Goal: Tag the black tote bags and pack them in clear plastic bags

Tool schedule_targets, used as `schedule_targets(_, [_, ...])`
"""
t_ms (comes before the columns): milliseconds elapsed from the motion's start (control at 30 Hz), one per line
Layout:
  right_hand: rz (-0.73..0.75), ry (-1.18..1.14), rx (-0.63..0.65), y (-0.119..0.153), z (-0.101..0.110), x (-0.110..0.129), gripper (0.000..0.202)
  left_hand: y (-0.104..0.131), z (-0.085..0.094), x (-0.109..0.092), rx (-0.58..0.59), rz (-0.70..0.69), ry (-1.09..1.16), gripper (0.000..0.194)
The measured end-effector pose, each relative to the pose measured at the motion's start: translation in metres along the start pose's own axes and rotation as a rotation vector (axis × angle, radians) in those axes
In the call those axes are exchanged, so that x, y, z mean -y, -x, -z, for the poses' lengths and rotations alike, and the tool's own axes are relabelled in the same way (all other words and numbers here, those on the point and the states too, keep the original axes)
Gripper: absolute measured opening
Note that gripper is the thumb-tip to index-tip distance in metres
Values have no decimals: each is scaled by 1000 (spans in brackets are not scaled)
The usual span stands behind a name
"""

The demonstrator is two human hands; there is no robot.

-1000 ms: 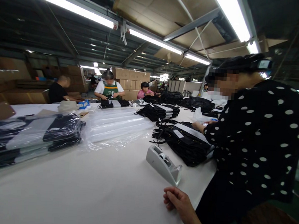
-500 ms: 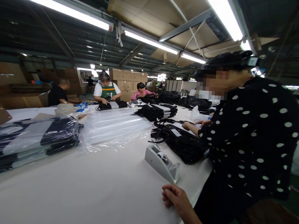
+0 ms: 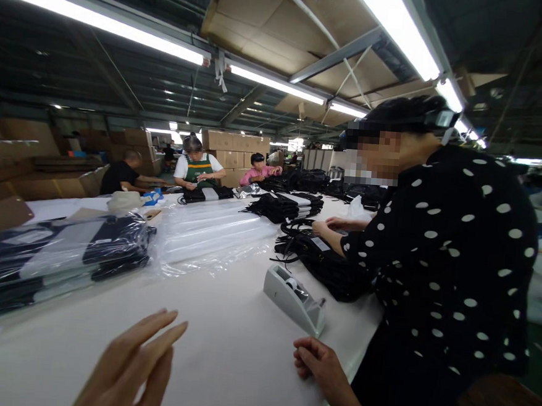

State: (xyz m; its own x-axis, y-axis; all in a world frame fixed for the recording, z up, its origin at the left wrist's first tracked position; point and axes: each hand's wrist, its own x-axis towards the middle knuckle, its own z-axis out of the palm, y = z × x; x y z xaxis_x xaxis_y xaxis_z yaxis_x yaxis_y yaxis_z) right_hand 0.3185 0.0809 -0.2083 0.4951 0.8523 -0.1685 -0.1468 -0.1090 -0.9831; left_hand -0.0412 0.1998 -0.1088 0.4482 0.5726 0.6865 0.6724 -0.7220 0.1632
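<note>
Open bench (image 3: 217,310) spreads from the plastic-wrapped stack (image 3: 89,240) to the edge by my right hand (image 3: 320,364). My left hand (image 3: 122,372) holds nothing, fingers extended, slightly parted; the right's curl loosely, on what I cannot tell. The left is raised, the right just beside the tape dispenser (image 3: 292,297).
</note>
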Motion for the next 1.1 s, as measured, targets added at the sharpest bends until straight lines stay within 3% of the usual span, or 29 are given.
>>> schedule_targets(100, [10,1,4,0,0,-2,48,11,-54,15,114,22,24,40])
schedule_targets(200, [7,2,9,0,1,-2,48,44,-105,35,377,133,-50,45])
schedule_targets(300, [12,17,14,-1,3,-4,47,73,-130,45,506,93,-95,48])
schedule_targets(533, [17,38,11,-5,3,-9,45,81,-132,46,453,15,-169,47])
schedule_targets(800, [6,46,4,-6,3,-12,44,87,-141,55,422,11,-146,46])
schedule_targets(1100, [30,116,-9,-7,4,-15,41,87,-138,53,389,2,-148,45])
